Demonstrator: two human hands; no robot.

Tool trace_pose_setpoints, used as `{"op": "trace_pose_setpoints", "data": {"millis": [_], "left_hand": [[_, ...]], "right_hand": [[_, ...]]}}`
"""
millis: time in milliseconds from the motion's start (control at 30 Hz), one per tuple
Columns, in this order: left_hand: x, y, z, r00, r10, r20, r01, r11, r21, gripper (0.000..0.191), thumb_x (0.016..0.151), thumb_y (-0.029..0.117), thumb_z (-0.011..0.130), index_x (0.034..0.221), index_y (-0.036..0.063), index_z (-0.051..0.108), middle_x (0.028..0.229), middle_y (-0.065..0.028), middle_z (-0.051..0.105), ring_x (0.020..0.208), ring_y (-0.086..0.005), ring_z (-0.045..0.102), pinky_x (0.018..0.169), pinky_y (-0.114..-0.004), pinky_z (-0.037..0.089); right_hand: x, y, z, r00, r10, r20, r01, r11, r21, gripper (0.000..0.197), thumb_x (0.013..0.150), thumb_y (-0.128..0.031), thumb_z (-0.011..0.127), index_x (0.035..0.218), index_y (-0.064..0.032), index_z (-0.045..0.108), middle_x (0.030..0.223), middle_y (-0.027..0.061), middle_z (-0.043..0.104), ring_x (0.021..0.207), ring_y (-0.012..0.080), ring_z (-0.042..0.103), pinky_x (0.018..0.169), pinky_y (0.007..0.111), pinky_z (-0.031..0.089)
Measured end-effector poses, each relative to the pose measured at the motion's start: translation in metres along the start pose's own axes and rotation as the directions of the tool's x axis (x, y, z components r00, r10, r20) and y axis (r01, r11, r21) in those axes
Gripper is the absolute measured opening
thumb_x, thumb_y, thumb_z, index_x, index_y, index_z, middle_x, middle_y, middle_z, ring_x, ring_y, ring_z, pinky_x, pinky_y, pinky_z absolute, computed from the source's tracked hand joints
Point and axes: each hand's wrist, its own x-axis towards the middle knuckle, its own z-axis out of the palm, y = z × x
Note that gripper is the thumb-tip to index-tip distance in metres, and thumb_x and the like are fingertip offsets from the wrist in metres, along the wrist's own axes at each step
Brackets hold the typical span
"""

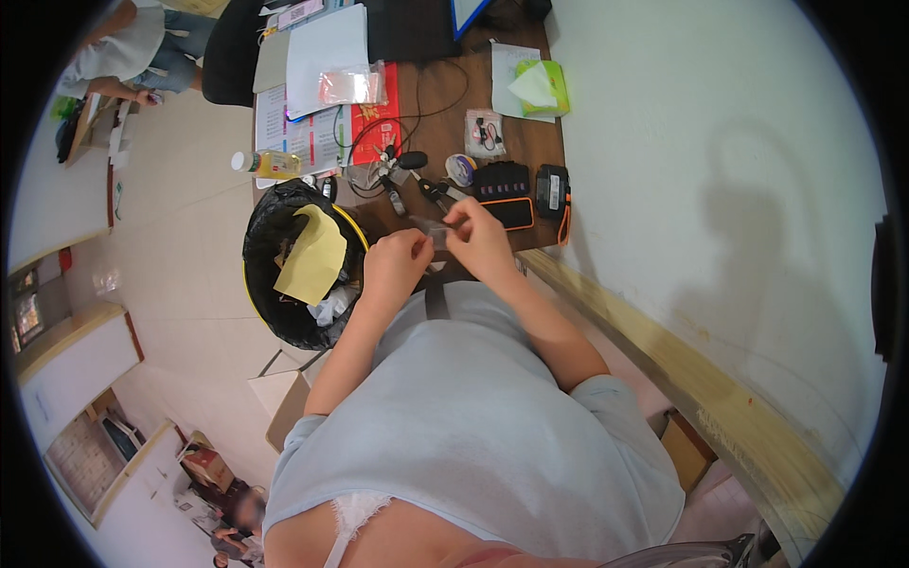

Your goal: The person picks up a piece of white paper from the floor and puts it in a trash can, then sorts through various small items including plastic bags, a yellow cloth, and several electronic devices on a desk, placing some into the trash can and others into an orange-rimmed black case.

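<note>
My left hand [399,260] and my right hand [479,238] pinch a small clear plastic bag [432,228] between them, over the desk's near edge. What the bag holds cannot be made out. Just beyond my hands lie keys with black fobs [389,165], a black key [430,190] and a black cable [419,115]. A phone in an orange-edged case [513,213] rests by my right hand, with a black case [501,179] behind it and a black device with an orange strap [552,192] to the right. A small white and purple roll [461,170] sits near them.
A bin with a black liner [259,284] holds yellow paper [316,259] at my left. On the desk are a bottle of yellow liquid [273,164], papers [327,57], a bagged small cable [486,133] and a tissue pack [554,89]. A wall runs along the right; people are farther off at left.
</note>
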Motion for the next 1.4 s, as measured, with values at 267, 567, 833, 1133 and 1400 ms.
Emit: {"op": "trace_pose_setpoints", "data": {"millis": [267, 567, 833, 1133, 1400], "left_hand": [[-0.006, -0.002, 0.009, 0.971, -0.029, 0.238, -0.059, 0.934, 0.352, 0.019, 0.064, 0.014, 0.059, 0.081, 0.0053, 0.057, 0.072, -0.0094, 0.055, 0.065, -0.0244, 0.055, 0.058, -0.031, 0.044], [-0.003, 0.008, 0.014, 0.921, 0.383, 0.073, -0.381, 0.924, -0.034, 0.059, 0.057, 0.007, 0.066, 0.111, 0.0068, 0.041, 0.107, -0.0132, 0.046, 0.097, -0.0258, 0.047, 0.074, -0.031, 0.041], [0.001, -0.01, 0.021, 0.997, 0.073, 0.012, -0.07, 0.986, -0.154, 0.027, 0.07, 0.008, 0.056, 0.095, 0.004, 0.049, 0.081, -0.0129, 0.057, 0.074, -0.0294, 0.055, 0.062, -0.032, 0.044], [0.015, -0.004, 0.027, 0.989, -0.146, 0.002, 0.122, 0.824, -0.553, 0.022, 0.073, 0.018, 0.058, 0.085, 0.0045, 0.046, 0.068, -0.0001, 0.046, 0.062, -0.0068, 0.042, 0.057, -0.02, 0.037], [0.008, 0.001, 0.029, 0.975, -0.221, 0.004, 0.177, 0.768, -0.615, 0.029, 0.073, 0.01, 0.057, 0.096, 0.0038, 0.04, 0.07, -0.0017, 0.048, 0.063, -0.0063, 0.046, 0.057, -0.02, 0.039]], "right_hand": [[-0.006, 0.013, -0.001, 0.989, 0.059, 0.137, -0.006, 0.934, -0.358, 0.022, 0.065, -0.003, 0.054, 0.087, -0.0053, 0.049, 0.079, 0.01, 0.056, 0.072, 0.0233, 0.055, 0.063, 0.03, 0.043], [-0.003, 0.021, -0.011, 0.931, 0.174, 0.32, -0.288, 0.89, 0.353, 0.013, 0.075, -0.009, 0.052, 0.082, 0.0006, 0.05, 0.068, 0.0037, 0.055, 0.053, 0.0085, 0.052, 0.045, 0.024, 0.042], [0.019, 0.031, -0.046, 0.833, 0.085, 0.547, -0.406, 0.766, 0.499, 0.031, 0.077, -0.023, 0.052, 0.098, 0.0004, 0.051, 0.085, 0.0083, 0.058, 0.074, 0.0122, 0.055, 0.063, 0.022, 0.044], [0.139, 0.136, -0.036, 0.922, 0.123, -0.366, -0.264, 0.892, -0.366, 0.031, 0.065, -0.029, 0.062, 0.083, -0.0046, 0.054, 0.07, 0.0091, 0.057, 0.065, 0.0222, 0.055, 0.058, 0.034, 0.043], [0.148, 0.156, -0.041, 0.934, 0.061, -0.353, -0.27, 0.766, -0.584, 0.023, 0.061, -0.029, 0.059, 0.068, -0.0073, 0.055, 0.066, 0.0087, 0.057, 0.066, 0.0262, 0.056, 0.058, 0.036, 0.044]]}}
